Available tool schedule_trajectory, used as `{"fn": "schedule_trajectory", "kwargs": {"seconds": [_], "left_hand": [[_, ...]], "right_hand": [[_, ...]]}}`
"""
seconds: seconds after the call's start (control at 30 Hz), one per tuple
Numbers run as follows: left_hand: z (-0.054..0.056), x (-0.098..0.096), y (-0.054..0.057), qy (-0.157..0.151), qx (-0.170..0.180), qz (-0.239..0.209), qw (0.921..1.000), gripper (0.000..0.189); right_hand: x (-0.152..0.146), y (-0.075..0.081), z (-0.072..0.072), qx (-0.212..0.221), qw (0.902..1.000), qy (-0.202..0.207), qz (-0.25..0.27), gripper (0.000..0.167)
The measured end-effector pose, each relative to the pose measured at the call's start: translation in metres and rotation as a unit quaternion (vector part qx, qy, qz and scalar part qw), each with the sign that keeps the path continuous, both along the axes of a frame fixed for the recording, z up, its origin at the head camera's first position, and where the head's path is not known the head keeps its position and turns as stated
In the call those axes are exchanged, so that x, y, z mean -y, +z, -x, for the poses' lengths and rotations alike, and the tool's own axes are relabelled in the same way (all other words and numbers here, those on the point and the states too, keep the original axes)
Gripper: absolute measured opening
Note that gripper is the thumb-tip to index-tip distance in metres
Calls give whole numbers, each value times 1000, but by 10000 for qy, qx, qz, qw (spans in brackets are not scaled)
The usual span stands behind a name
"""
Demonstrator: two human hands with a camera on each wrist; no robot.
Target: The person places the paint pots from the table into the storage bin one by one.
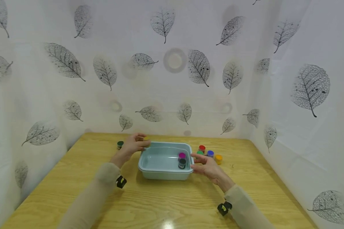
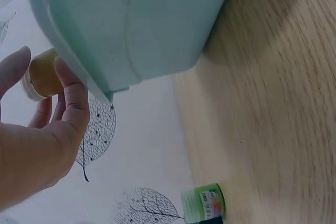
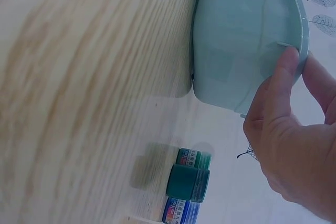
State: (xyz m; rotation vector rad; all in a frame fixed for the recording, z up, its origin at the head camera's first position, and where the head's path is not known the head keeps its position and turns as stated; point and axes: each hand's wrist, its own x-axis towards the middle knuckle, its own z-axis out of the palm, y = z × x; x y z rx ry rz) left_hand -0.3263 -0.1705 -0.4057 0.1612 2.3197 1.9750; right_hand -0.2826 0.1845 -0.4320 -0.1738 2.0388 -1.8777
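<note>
A pale blue-green plastic basin (image 1: 166,176) stands on the table, with a magenta-topped paint jar (image 1: 182,156) and a dark-topped paint jar (image 1: 182,163) inside at its right end. At the basin's far left corner, my left hand (image 1: 132,145) holds a yellow paint jar (image 2: 44,74) between thumb and fingers, just outside the rim. My right hand (image 1: 207,167) pinches the basin's right rim; in the right wrist view the thumb and fingers (image 3: 283,80) lie on either side of that rim.
Right of the basin stand a red jar (image 1: 202,148), a green jar (image 1: 200,153), a blue jar (image 1: 210,154) and an orange-yellow jar (image 1: 218,159). Beyond the left hand is a dark green jar (image 1: 120,144). A leaf-print curtain (image 1: 172,95) hangs behind the wooden table (image 1: 166,203).
</note>
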Motion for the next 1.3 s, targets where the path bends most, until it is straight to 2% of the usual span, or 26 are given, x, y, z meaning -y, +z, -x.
{"fn": "schedule_trajectory", "kwargs": {"seconds": [0.23, 0.43, 0.67, 0.87, 1.03, 1.3], "left_hand": [[-5, -19, 0, 51, 29, 107, 9999, 60], [-3, -35, -2, -188, 61, 136, 9997, 63], [-2, -53, -5, -288, 105, 263, 9992, 56], [-2, -63, -7, -320, 132, 333, 9988, 49], [-2, -71, -6, -489, 143, 437, 9977, 40], [-2, -90, -4, -564, 307, 627, 9960, 41]], "right_hand": [[0, 1, 0, -5, 10000, -24, -59, 62], [1, -1, 0, -117, 9999, 26, -42, 61], [2, -2, 0, -203, 9998, 59, 30, 62], [3, -3, 0, -108, 9999, 78, 96, 63], [2, -4, -1, -107, 9998, 120, 137, 65], [1, -4, 1, -151, 9996, 183, 170, 64]]}}
